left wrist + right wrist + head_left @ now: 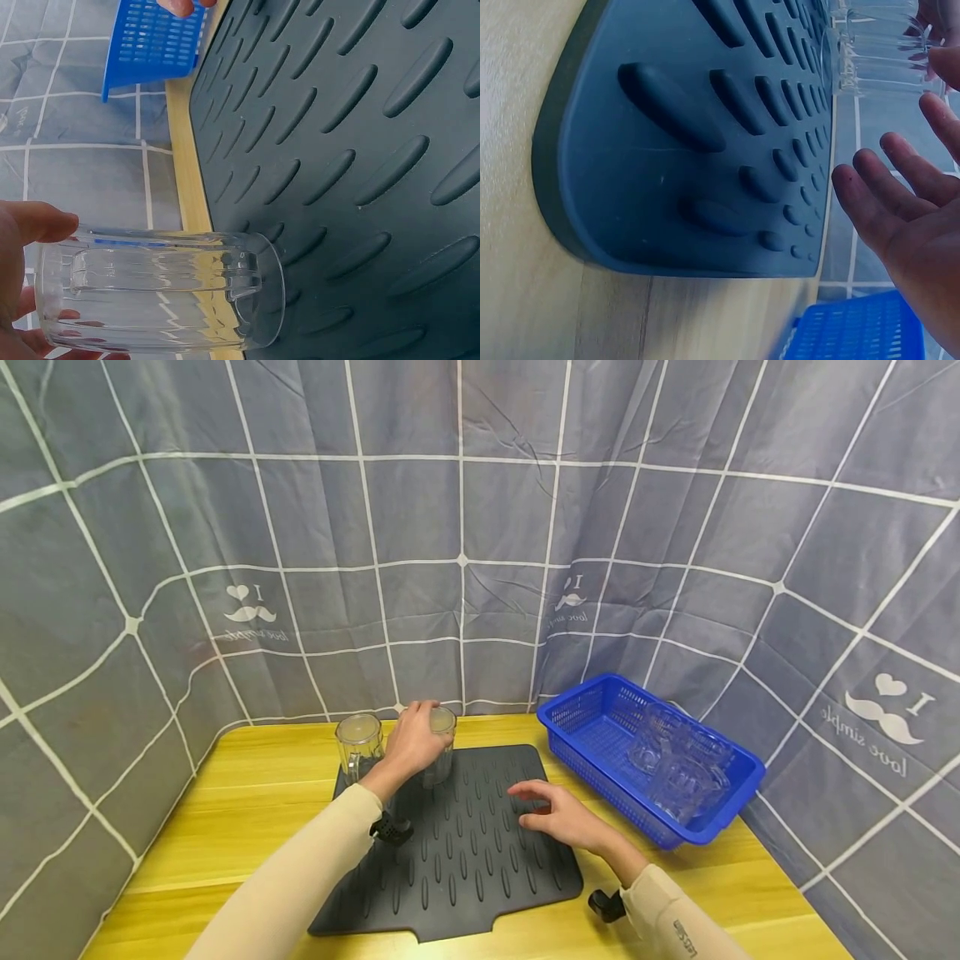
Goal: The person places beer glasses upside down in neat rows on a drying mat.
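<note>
My left hand (414, 742) grips a clear glass mug (161, 289) round its base end. The mug is upside down, its rim at the dark grey ridged mat (480, 852); whether the rim fully touches cannot be told. To its left, at the mat's far left corner, another glass mug (360, 745) stands upside down with its handle showing. Over the right part of the mat hovers my right hand (566, 817), fingers spread and loosely bent, holding nothing. In the right wrist view its fingers (889, 184) are apart from everything.
At the right stands a blue plastic basket (592, 772) with several glass mugs (686, 781) lying in it. The mat lies on a yellow wooden table (247, 810). A grey curtain (420, 610) with white lines hangs behind and on both sides.
</note>
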The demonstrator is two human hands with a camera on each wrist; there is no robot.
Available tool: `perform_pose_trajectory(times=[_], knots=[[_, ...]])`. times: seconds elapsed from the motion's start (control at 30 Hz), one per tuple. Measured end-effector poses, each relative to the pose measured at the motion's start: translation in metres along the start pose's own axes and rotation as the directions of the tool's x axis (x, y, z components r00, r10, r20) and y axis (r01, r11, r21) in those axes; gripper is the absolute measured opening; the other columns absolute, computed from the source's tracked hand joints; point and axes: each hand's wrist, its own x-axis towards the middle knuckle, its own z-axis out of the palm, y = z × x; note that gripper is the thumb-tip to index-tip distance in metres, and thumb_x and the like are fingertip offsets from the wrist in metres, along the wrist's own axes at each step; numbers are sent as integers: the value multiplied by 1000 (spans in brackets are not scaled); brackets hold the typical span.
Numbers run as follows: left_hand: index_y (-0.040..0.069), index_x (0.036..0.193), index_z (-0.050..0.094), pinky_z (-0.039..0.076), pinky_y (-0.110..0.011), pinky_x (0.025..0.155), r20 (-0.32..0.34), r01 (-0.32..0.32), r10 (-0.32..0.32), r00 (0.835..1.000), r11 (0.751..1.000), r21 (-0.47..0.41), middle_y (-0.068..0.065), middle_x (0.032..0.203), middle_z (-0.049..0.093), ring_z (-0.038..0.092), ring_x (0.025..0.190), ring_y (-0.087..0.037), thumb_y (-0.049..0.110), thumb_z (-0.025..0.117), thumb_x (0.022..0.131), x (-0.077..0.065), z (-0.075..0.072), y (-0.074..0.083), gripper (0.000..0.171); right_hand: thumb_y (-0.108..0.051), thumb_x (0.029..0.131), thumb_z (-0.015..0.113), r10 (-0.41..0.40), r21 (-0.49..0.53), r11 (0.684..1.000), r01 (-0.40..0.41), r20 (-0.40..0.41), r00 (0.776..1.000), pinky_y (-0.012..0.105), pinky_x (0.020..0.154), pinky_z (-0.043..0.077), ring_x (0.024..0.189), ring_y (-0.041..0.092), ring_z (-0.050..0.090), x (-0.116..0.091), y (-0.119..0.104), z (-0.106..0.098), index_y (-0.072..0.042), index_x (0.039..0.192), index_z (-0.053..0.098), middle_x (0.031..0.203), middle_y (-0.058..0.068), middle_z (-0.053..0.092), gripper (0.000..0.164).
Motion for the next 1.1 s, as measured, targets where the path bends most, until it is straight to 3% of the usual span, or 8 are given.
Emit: perform_pose_trajectory(times=[0.67,0.87,1.1], knots=[[15,148,47,49,-58,96,-33,17,-19,999,997,-79,-14,147,47,49,132,-39,37,72,90,-2,-2,-2,67,-21,96,68,4,-28,1000,-4,-5,1000,61,107,43,136,42,48,1,4,-1,-18,138,59,143,11,57,43],[15,149,46,48,-58,98,-27,23,-25,999,995,-96,-13,148,46,50,131,-38,37,71,90,-2,-1,-3,67,-18,96,69,7,-3,1000,-7,0,1000,61,107,43,136,41,48,-1,2,0,-16,138,59,143,13,57,43],[13,151,43,46,-60,101,0,30,-30,1000,996,-84,-15,150,43,44,137,-40,35,71,89,-1,-1,-1,71,-11,96,66,14,10,1000,-14,4,1000,64,106,42,136,48,46,-4,-12,2,-8,139,57,143,20,55,44]])
